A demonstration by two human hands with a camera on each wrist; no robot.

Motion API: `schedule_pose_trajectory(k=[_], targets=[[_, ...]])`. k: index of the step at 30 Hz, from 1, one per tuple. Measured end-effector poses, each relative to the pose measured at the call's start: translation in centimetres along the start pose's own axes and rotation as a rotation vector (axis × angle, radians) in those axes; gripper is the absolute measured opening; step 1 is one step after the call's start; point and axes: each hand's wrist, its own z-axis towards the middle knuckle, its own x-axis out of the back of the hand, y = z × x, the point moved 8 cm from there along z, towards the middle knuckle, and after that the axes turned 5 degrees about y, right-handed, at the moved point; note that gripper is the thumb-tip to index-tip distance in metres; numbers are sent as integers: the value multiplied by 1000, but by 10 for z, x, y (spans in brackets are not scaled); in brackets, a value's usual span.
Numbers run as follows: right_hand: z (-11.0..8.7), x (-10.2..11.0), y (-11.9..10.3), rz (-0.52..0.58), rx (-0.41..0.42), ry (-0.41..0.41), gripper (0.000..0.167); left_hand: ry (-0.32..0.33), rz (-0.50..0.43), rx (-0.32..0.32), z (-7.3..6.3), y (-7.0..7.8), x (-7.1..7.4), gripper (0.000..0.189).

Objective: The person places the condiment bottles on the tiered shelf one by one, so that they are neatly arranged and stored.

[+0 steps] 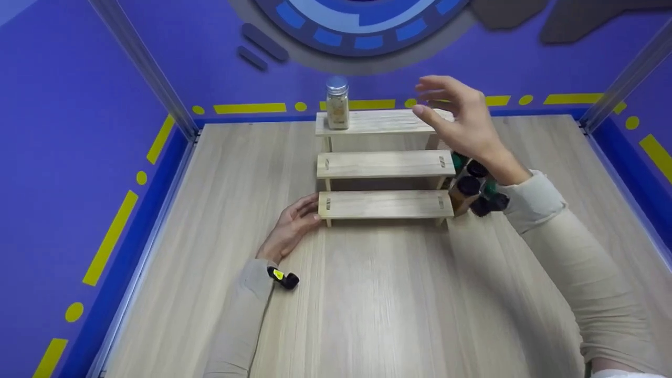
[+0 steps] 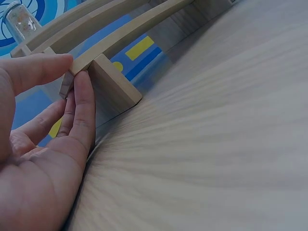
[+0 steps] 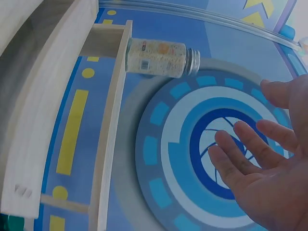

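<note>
A three-tier wooden spice rack (image 1: 386,205) stands on the table. My left hand (image 1: 290,228) is at the left end of its lowest tier; in the left wrist view the thumb (image 2: 45,72) lies on top of the board's end and fingertips are beneath it. On the left of the top tier stands a glass spice jar (image 1: 337,105) with a silver lid and pale contents. My right hand (image 1: 462,118) is raised by the top tier's right end, fingers apart and holding nothing. In the right wrist view, the same jar (image 3: 159,57) sits away from those fingers.
Several dark-lidded and green-lidded jars (image 1: 467,189) cluster against the rack's right side, partly hidden by the right wrist and the tiers. A blue printed wall (image 1: 273,84) rises behind the table (image 1: 388,294), with blue side panels left and right.
</note>
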Motion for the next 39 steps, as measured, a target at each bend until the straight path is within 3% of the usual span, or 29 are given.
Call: schedule_pose_trajectory(k=[8, 21, 39], targets=[[-29, 30, 11, -36, -44, 45, 44, -6, -2, 3, 2, 0, 0, 72], [-83, 63, 46, -73, -100, 50, 50, 15, 4, 9, 1, -1, 0, 70], [-147, 87, 102, -135, -207, 58, 49, 24, 11, 12, 0, 1, 0, 71]])
